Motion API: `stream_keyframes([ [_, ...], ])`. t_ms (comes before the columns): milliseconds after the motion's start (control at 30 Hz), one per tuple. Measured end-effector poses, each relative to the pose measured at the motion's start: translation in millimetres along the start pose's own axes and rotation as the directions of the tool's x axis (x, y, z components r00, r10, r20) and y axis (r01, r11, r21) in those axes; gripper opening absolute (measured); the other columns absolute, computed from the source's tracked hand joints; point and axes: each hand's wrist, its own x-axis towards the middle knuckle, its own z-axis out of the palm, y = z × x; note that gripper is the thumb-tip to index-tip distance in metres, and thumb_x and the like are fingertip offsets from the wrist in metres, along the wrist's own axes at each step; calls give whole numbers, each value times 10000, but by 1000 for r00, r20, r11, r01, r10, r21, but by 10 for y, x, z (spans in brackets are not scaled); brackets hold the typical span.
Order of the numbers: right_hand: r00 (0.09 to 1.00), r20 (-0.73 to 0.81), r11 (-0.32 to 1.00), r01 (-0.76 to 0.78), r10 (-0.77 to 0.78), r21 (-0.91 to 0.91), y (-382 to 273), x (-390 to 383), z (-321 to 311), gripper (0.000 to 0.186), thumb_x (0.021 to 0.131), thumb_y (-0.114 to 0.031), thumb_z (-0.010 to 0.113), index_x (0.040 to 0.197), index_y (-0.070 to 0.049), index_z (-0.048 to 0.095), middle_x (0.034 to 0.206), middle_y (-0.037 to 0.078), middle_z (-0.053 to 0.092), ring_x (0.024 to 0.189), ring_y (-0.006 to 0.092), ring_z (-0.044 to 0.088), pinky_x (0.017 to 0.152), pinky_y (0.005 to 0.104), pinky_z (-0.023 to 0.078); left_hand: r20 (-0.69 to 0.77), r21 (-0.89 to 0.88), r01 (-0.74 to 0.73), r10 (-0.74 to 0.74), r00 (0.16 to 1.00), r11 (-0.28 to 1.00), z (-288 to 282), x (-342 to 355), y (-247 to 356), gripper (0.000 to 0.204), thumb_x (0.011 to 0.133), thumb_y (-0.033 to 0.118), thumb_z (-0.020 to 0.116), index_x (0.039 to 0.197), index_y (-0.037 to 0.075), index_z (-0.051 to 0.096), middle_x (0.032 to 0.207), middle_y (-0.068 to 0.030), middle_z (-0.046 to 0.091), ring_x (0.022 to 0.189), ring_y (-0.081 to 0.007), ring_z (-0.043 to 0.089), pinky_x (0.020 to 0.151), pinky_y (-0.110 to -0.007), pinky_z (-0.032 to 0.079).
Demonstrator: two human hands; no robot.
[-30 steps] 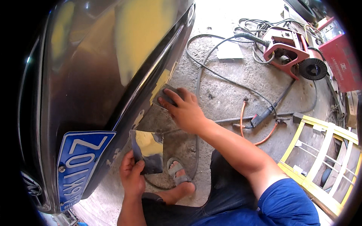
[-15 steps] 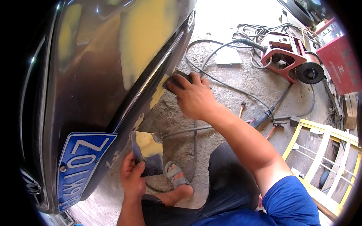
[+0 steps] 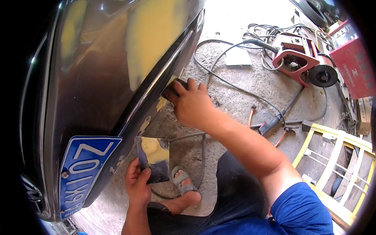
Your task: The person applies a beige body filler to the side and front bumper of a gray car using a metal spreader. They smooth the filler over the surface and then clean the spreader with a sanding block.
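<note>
My right hand (image 3: pixel 194 105) grips a dark, flat putty spreader (image 3: pixel 181 82), its edge against the lower bumper of a dark car (image 3: pixel 98 98). Patches of yellow putty show on the bumper around it, and a broad yellow patch (image 3: pixel 154 39) covers the panel above the chrome trim strip. Lower down, my left hand (image 3: pixel 137 182) pinches a thin dark square board (image 3: pixel 159 171) between thumb and fingers. A smear of yellow putty (image 3: pixel 154 149) lies on the board's upper half. The fingertips behind the board are hidden.
A blue licence plate (image 3: pixel 88 168) sits at the car's left. Cables (image 3: pixel 250 98) loop over the concrete floor to a red wire-feed machine (image 3: pixel 295 56) with a black spool. Beside it stands a red box (image 3: pixel 352 66). A yellow and white metal frame (image 3: pixel 337 164) lies at right.
My right hand and the spreader have moved a little down and left along the bumper. The left hand and board have barely moved.
</note>
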Motion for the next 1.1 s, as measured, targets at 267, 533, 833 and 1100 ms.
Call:
stream_keyframes([
  [267,997,-53,998,-50,52,27,-399,-296,165,519,804,-234,589,1319,-188,536,1305,76,464,1072,377,458,772,490,414,-25,-27,-43,43,999,999,7,-10,49,457,814,-58,536,1269,-55,488,1214,-147,596,1128,-191,559,1002,-320,390],
  [533,998,50,982,-32,23,184,-407,-478,63,569,790,-219,607,1349,-184,509,1365,100,433,1156,387,424,861,492,399,5,-48,-20,20,1000,999,-3,12,18,502,795,-14,605,1285,-19,497,1241,-112,562,1170,-208,516,1042,-360,356],
  [833,998,-58,994,1,6,108,214,-270,-12,497,821,-161,529,1318,-153,542,1352,81,456,1167,355,425,928,476,379,16,-47,-44,44,999,998,-13,-12,4,492,807,-25,598,1288,-32,498,1254,-124,568,1168,-205,531,1039,-349,365],
  [1100,995,47,996,88,-89,23,309,-24,-110,508,810,-183,548,1317,-151,539,1351,64,465,1157,335,438,903,454,388,4,-15,-39,39,999,999,0,-11,11,452,819,-47,562,1267,-50,503,1226,-140,587,1140,-194,549,1015,-326,377],
])
